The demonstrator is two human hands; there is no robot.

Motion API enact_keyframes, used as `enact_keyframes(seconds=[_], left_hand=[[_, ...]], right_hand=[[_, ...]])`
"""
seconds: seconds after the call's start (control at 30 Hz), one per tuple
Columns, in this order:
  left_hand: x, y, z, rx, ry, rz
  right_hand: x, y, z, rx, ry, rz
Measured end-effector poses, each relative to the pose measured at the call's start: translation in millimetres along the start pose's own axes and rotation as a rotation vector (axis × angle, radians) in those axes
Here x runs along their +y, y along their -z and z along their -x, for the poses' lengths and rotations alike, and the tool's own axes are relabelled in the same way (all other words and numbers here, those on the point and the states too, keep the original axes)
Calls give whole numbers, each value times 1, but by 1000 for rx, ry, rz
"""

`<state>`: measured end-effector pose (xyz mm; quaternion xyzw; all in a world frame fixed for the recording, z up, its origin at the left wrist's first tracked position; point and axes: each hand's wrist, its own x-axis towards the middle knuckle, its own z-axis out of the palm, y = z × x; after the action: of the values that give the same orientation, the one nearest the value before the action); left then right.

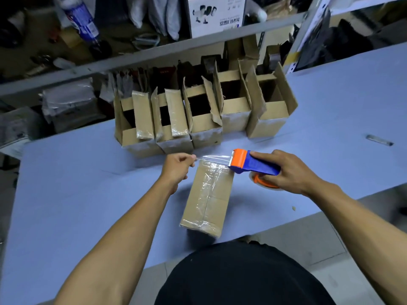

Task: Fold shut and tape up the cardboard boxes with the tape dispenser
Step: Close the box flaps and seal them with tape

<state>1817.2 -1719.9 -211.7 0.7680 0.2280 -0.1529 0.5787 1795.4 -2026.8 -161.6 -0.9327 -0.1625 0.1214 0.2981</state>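
**Tape stretched over a closed box**

The right hand is wrapping its grip round the blue and orange tape dispenser, fingers curled over the body, the thumb lying along the top; the dispenser is hanging just above the far end of the closed cardboard box that is lying flat on the blue surface in front of the person. The left hand is pinching the free end of a clear strip of tape between thumb and fingertips – its grip narrow, closed on the tape – and the strip is running taut from that hand to the dispenser's orange head, crossing over the box's far edge; the box's flaps are lying shut, with glossy tape already showing along the top seam and at the near end. Behind it, a row of open boxes is standing upright side by side – flaps raised – against the shelving
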Motion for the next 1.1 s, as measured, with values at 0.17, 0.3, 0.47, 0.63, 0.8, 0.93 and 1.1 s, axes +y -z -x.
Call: enact_keyframes(seconds=[0.17, 0.3, 0.47, 0.63, 0.8, 0.93, 1.1], left_hand=[[-9, -23, -7, 128, -15, -35], [-17, -44, -15, 148, 20, 24], [-20, -45, -22, 71, 280, 125], [-21, -46, -3, 307, 231, -168], [-11, -56, 35, 218, -631, -576], [-37, -79, 47, -109, -741, -1148], [-38, -86, 49, -120, -680, -1279]], right_hand=[[9, -12, 6, -18, -28, -48], [14, -19, 12, 16, -64, -75], [22, -19, 11, 9, -81, -86], [25, -25, 18, 9, -54, -90], [29, -32, 15, 0, -58, -66], [37, -37, 7, -79, -121, 161], [52, -33, 12, -133, -57, 123]])
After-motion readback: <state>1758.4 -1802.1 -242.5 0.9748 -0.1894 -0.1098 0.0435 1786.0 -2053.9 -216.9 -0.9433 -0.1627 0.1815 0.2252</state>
